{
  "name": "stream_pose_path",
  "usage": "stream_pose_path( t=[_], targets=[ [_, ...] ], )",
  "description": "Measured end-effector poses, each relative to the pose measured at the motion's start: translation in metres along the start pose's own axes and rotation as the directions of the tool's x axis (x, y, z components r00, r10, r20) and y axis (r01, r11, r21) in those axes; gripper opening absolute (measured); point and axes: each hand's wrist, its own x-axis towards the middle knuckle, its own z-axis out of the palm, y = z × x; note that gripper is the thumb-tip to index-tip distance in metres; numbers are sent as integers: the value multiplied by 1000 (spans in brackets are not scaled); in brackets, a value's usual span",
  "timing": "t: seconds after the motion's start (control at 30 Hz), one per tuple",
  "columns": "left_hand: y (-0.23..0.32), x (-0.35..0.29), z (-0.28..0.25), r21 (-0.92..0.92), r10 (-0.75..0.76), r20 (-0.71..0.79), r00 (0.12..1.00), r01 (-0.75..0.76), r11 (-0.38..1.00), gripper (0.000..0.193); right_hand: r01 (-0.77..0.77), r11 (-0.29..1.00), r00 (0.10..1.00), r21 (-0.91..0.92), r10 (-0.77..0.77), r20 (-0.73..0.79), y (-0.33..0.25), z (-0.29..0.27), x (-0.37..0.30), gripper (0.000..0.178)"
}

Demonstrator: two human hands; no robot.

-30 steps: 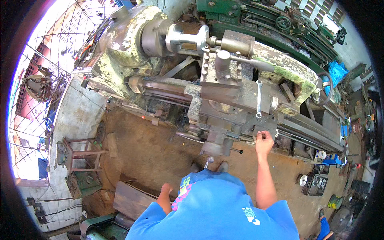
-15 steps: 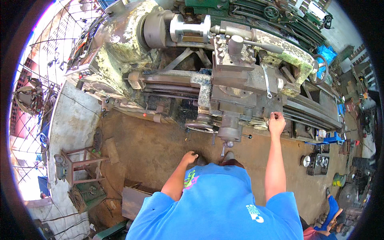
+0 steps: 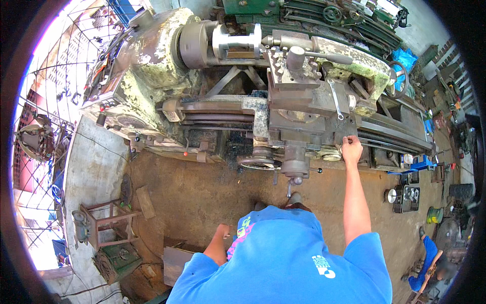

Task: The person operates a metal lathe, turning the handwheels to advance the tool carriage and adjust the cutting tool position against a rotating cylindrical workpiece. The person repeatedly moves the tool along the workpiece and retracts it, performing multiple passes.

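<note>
- The workshop has a brown, stained floor [image 3: 202,187]; at the back, a green machine [image 3: 253,8] is cut off by the upper edge of the view.
- A large lathe [image 3: 152,48] with peeling pale paint stands across the middle, before the person.
- Its carriage [image 3: 298,96] sits right of the middle of the lathe bed; shadow and dirt make its lower parts hard to make out.
- The right hand [image 3: 352,150] is at the front right corner of the carriage, its fingers bent inward; their tips are small in the view, so I cannot tell whether they grip something.
- A wrench [image 3: 336,101] lies near the carriage's right edge, a little beyond this hand and apart from it.
- The left hand [image 3: 223,232] is low beside the blue shirt [image 3: 278,253], away from the lathe; its fingers are partly hidden, and I cannot tell if it is closed.
- A silvery spool-shaped workpiece [image 3: 238,40] is between the chuck [image 3: 194,45] and the tailstock [image 3: 367,71].
- At lower right, another person's blue-clothed leg [image 3: 430,252] is visible; the rest is unclear.
</note>
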Motion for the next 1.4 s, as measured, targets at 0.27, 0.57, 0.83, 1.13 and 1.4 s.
stream_pose_path(
  t=[0.27, 0.57, 0.83, 1.13, 1.4],
  targets=[
    [62, -27, 15, -119, 53, -188, 981, -76, 990, 38, -4, 1000, 1000, -22, 5, 20, -3, 0, 0, 21],
    [111, -24, 30, 123, 371, -298, 880, -350, 929, 40, -21, 1000, 1000, -19, 21, 5, 2, 0, -1, 22],
    [70, -18, 15, -111, 55, -210, 976, -80, 991, 33, 17, 1000, 1000, -12, -17, -12, 1, 2, 0, 21],
    [51, -22, 15, -327, -76, -116, 990, 34, 944, 28, -1, 987, 999, 158, 7, -35, -2, -4, -16, 19],
    [137, -24, 17, -435, 159, -383, 910, -330, 838, 31, 326, 906, 945, 270, -318, -74, 18, 14, -129, 7]
  ],
)
